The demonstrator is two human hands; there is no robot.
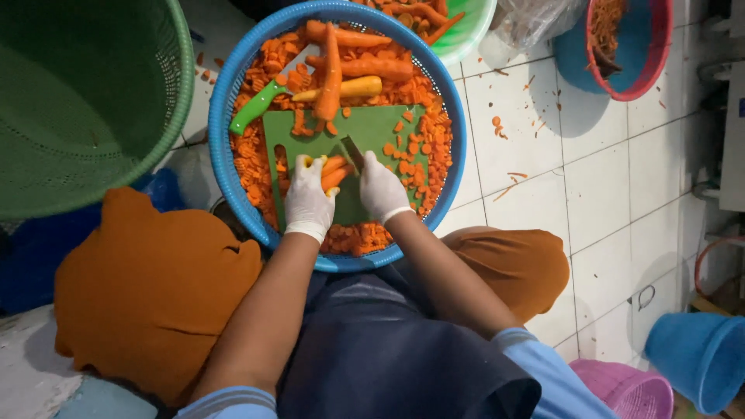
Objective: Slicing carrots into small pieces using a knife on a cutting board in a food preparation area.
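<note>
Hemmed in on most sides. At far left, a large green basket, its rim just beside the rim of the blue round basket held between the knees. At top, a light green basket touching or nearly touching the blue rim. To the right, open white tiled floor, with only small orange scraps; farther off, a pink-rimmed basket at top right, a blue bucket and a pink basket at bottom right, all well apart from the hands.

Inside the blue basket, a green cutting board lying on a bed of carrot slices. Little free space on the board; slices scattered over its right part. Behind the board, whole carrots in a pile, and a green-handled peeler resting against the board's far left corner.

Left hand, in a white glove, curled narrowly around a small bunch of carrots, pressing them on the board. Right hand, also gloved, closed tightly around the handle of a knife; blade dark, pointing away, just beside the carrot tips. Both hands close together, near the board's front edge.
</note>
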